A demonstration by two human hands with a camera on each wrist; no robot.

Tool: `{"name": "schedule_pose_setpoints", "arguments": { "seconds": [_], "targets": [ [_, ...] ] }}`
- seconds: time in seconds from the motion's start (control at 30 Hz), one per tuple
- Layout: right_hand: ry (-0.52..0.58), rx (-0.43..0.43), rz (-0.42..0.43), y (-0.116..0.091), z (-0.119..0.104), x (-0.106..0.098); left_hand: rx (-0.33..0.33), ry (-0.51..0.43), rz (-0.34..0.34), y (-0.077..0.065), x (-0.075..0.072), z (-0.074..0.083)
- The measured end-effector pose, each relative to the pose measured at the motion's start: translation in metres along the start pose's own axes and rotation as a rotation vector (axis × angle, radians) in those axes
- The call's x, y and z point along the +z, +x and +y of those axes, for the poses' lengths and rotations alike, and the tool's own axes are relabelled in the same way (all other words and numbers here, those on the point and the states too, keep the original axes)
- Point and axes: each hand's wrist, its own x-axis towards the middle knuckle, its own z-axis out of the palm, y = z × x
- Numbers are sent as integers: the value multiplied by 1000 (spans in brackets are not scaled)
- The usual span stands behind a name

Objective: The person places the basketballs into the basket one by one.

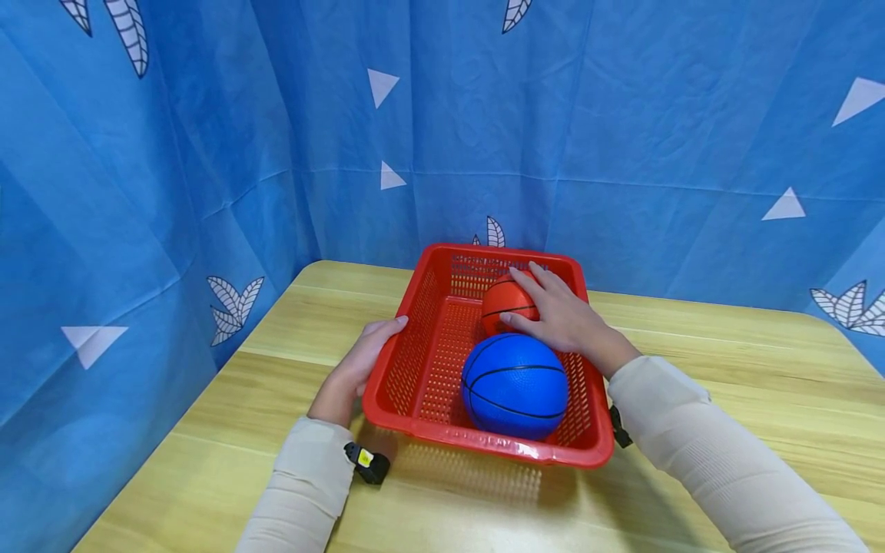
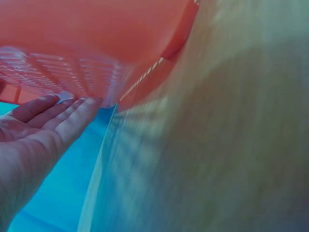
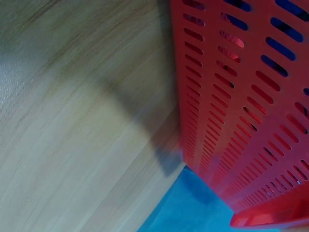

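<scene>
A red plastic basket [image 1: 442, 338] with slotted walls holds two small basketballs. The blue basketball [image 1: 515, 386] lies at its near right, the orange-red basketball [image 1: 501, 303] behind it. At the left rim is my left hand [image 1: 369, 353], its thumb on the rim and its other fingers against the outer wall, as the left wrist view shows. My right hand [image 1: 561, 311] reaches over the right rim and holds the orange-red ball, thumb on the near side and fingers spread across the top. In the right wrist view only the basket's outer wall [image 3: 217, 96] shows, not the hand's grip.
The basket is on a light wooden table [image 1: 747, 369]. A blue patterned curtain [image 1: 484, 115] hangs behind the table and along its left side. Black wrist cameras sit on both sleeves, close to the basket.
</scene>
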Motion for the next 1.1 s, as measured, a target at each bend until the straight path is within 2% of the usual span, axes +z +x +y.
{"name": "schedule_pose_setpoints", "arguments": {
  "seconds": [0.97, 1.1],
  "targets": [
    [2, 13, -5, -4, -1, -1, -2, -6, -33, -3, 1, 3],
    [14, 11, -6, -4, -1, -1, 4, 3, -18, -3, 1, 2]
  ]
}}
